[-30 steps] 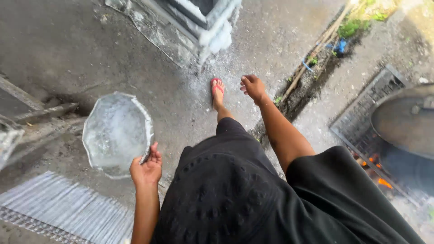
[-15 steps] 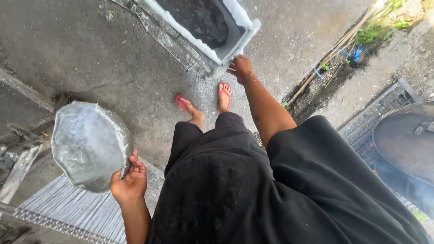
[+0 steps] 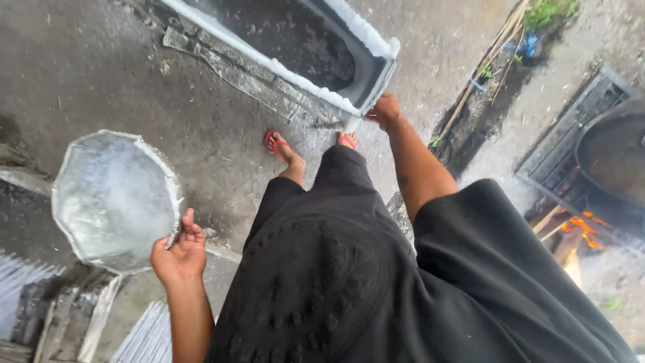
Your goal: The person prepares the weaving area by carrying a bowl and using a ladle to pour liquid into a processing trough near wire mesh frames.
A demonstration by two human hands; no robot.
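Observation:
My left hand grips the rim of a wide, dented metal pan, held low at my left side with its wet, whitish inside facing up. My right hand hangs loosely curled at my right, just beside the near corner of a long dark trough with a white crusted rim. It holds nothing. My feet in red sandals stand on wet concrete just short of the trough.
A wood fire burns under a big dark pan on a metal grate at the right. A ditch with sticks and weeds runs along the right. Corrugated metal sheets lie at lower left.
I have walked forward toward the trough, which now fills more of the top of the view. My right hand has come up beside its corner. The pan stays in my left hand.

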